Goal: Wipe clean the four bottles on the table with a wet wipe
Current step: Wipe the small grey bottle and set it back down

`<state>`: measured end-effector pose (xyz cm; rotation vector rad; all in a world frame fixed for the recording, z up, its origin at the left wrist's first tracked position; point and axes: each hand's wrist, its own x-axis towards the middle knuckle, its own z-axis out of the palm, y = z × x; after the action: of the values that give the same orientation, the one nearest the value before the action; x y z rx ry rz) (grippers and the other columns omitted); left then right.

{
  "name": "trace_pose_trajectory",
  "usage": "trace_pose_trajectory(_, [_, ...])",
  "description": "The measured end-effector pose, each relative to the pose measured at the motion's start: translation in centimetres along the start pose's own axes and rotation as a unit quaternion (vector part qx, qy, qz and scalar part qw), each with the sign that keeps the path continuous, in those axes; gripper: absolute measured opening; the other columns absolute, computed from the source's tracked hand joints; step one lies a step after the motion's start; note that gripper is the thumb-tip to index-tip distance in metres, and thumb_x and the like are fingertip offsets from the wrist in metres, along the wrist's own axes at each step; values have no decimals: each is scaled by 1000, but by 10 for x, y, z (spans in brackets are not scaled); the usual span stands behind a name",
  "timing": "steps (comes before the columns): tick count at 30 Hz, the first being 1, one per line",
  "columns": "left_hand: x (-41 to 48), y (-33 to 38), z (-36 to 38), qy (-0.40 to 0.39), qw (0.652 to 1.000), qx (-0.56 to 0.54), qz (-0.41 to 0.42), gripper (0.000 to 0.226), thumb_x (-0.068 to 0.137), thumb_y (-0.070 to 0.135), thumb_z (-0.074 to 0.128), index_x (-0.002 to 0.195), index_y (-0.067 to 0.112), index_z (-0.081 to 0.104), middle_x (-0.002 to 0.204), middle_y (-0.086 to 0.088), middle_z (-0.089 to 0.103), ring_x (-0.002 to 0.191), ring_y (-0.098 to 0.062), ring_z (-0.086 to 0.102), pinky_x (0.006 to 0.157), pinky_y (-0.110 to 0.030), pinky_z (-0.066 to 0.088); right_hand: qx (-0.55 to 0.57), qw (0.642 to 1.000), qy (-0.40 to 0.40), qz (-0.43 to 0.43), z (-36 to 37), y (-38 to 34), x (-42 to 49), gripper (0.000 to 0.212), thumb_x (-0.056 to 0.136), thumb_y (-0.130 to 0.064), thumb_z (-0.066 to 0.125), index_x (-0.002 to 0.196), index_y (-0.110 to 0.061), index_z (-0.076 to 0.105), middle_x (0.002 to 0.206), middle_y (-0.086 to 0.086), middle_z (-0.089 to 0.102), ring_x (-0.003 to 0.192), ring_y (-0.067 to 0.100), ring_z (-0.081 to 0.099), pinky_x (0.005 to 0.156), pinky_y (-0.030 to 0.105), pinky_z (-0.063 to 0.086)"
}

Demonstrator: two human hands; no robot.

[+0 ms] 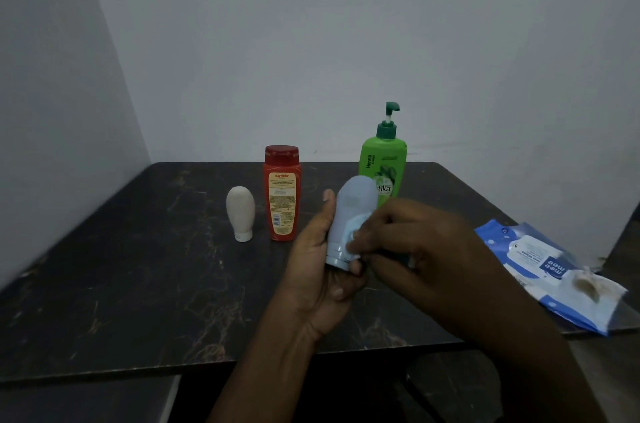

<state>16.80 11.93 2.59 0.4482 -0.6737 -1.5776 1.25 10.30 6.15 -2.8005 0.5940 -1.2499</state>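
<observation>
Table: dark table (138, 284) with pale scratch-like veins, set into a room corner; its far edge meets the wall.
Room: plain grey-white walls (311, 41) at the back and on the left, dim light.
Beige bottle (240, 211): small, stands on its white cap, left of the others on the table.
Red bottle (281, 194): upright just right of the beige bottle, red cap on top, printed label facing the camera.
Green pump bottle (384, 159): upright at the back, tallest of the 4, partly behind the held bottle.
Pale blue bottle (353, 200): lifted above the table's middle, cap end down.
Contents: all 4 bottles are opaque; fill cannot be told.
Left hand (318, 277): fingers wrapped round the pale blue bottle's lower half and cap.
Right hand (415, 242): fingers curled, pinching a small pale wet wipe (355, 232) against the bottle's lower front.
Wipes pack (540, 263): blue-and-white, flat at the table's right edge, a brown-stained crumpled wipe (588, 287) lying on it.
</observation>
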Motion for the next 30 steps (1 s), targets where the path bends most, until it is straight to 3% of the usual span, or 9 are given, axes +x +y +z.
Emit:
trace_pose_trajectory(5, [1, -5, 4, -1, 999, 36, -7, 51, 97, 54, 47, 110, 13, 74, 93, -12, 59, 41, -13, 52, 29, -14, 31, -61, 980, 176, 73, 0, 11, 2, 18, 89, -11, 67, 103, -7, 77, 101, 5, 70, 93, 8, 61, 87, 3, 39])
trace_pose_trajectory(9, [-1, -9, 6, -39, 999, 23, -28, 56, 98, 57, 44, 116, 10, 69, 88, -6, 62, 43, -9, 50, 30, -15, 30, 33, 959, 247, 132, 1, 10, 3, 18, 91, -14, 65, 105, -11, 76, 101, -2, 71, 95, 5, 66, 86, 14, 51])
trace_pose_trajectory(12, [-1, -10, 7, -62, 997, -8, -35, 56, 98, 59, 42, 110, 13, 71, 84, -4, 64, 40, -6, 47, 29, -13, 28, 127, 958, 221, 134, 2, 6, 5, 15, 89, -14, 68, 100, -21, 74, 98, -12, 70, 95, 5, 68, 81, 19, 54])
trace_pose_trajectory(15, [-1, -9, 8, -45, 998, -11, -35, 54, 96, 58, 42, 104, 15, 73, 84, -7, 62, 38, -7, 49, 28, -12, 28, 162, 969, 146, 117, -3, 9, 4, 15, 85, -13, 72, 97, -22, 76, 96, -10, 69, 92, 10, 69, 77, 23, 55])
trace_pose_trajectory(20, [1, -15, 9, 31, 993, 112, 6, 58, 98, 60, 35, 106, 16, 71, 72, -10, 63, 41, -15, 56, 32, -15, 34, 69, 993, 63, 66, -12, 15, -2, 16, 84, -17, 74, 99, -19, 79, 97, -8, 68, 92, 2, 66, 79, 11, 49])
trace_pose_trajectory(23, [1, -21, 14, 36, 991, 132, -3, 70, 93, 71, 30, 103, 19, 74, 68, -12, 63, 32, -12, 47, 33, -15, 30, 18, 993, 88, 72, -7, 15, 0, 17, 85, -18, 71, 100, -18, 79, 97, -5, 69, 90, 1, 62, 80, 4, 43])
trace_pose_trajectory(27, [-1, -20, 12, 10, 984, 179, -20, 74, 91, 74, 35, 108, 9, 66, 61, -3, 64, 28, -8, 37, 35, -17, 19, -19, 978, 180, 103, -4, 16, 1, 17, 88, -13, 68, 102, -12, 78, 99, -1, 70, 90, 1, 59, 83, 2, 40])
trace_pose_trajectory(30, [0, -17, 11, -2, 981, 190, -24, 72, 88, 76, 40, 103, 12, 70, 76, -7, 68, 30, -8, 38, 37, -19, 15, -32, 972, 203, 114, -2, 18, 1, 19, 89, -13, 66, 105, -9, 77, 103, 4, 71, 93, 5, 61, 85, 5, 42])
